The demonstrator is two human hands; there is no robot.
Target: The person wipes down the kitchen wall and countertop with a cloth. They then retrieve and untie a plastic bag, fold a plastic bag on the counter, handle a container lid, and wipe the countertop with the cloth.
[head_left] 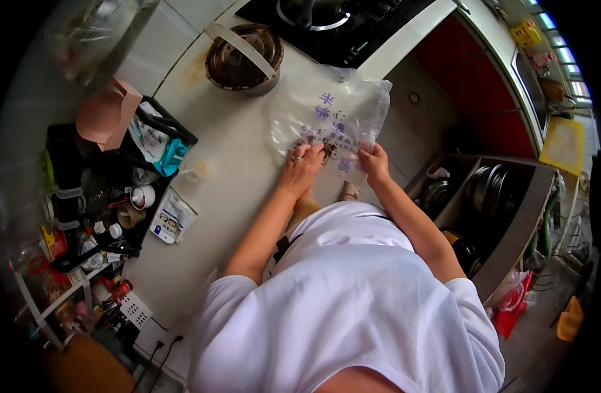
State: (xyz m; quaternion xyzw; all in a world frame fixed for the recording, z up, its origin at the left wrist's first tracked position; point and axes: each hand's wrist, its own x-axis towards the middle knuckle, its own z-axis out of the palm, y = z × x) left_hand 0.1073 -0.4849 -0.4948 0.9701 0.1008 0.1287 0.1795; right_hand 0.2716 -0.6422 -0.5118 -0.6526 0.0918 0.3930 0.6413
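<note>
A clear plastic bag (366, 98) with blue-purple printed characters is spread out in front of me, over the counter's edge. My right hand (374, 162) pinches the bag's near right edge between thumb and fingers. At its near left side, my left hand (303, 168), with a ring on one finger, has its fingers bent and closed on the bag. Small dark brown pieces (329, 152) show right by the left fingertips. Whether these pieces lie inside the bag or are held in the fingers is hard to make out.
Beyond the bag stands a brown bucket (264, 84) with a pale handle, near a black stove (353, 39). A black rack (182, 134), a pink container (107, 118), a white packet (173, 216) and jars crowd the left. Pans (487, 187) sit in an open drawer (520, 226) at right.
</note>
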